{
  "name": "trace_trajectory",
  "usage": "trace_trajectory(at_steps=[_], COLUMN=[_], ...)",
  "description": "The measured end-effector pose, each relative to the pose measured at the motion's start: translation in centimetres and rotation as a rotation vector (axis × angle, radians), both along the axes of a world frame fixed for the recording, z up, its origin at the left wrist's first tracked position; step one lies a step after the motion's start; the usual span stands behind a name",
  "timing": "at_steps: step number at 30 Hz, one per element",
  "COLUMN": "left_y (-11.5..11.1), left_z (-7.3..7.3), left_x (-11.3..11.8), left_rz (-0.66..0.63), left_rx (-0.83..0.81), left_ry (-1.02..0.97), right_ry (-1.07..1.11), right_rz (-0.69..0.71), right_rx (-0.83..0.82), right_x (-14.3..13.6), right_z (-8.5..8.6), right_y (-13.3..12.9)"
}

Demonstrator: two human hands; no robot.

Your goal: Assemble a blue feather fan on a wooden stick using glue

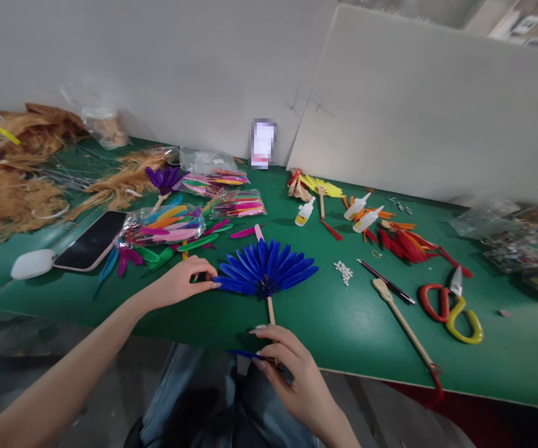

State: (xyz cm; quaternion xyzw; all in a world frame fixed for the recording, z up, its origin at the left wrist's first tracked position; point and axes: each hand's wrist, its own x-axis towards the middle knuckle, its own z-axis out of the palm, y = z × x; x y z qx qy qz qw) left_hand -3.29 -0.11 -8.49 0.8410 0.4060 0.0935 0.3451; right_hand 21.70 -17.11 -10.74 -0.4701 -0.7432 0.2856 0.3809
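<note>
A blue feather fan point(269, 264) with a pale wooden handle is spread out above the green table near its front edge. My left hand point(193, 280) pinches the tip of the fan's leftmost feather between thumb and finger. At the lower end of the handle, my right hand point(290, 367) has its fingers closed around the stick. A loose blue feather point(241, 353) sticks out to the left from between the right hand's fingers. Small white beads point(344, 272) lie to the right of the fan.
Right of the fan are a pen point(385, 282), a wooden stick point(404, 323), scissors point(456, 305), red feathers point(402, 241) and glue bottles point(304, 212). Leftward lie bagged feathers point(166, 225), a dark phone point(92, 240) and a white case point(32, 264). A lit phone point(263, 143) leans against the wall.
</note>
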Motion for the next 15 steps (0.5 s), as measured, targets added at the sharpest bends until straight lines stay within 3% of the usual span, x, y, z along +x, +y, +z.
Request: trace_trajectory(at_steps=[15], left_y=[-0.1], left_z=[0.0], left_x=[0.65], left_rz=[0.059], left_rx=[0.005], left_ry=[-0.036], right_ry=[-0.014], right_rz=[-0.019], right_rx=[0.018], right_x=[-0.09], right_z=[-0.34], right_y=[0.27])
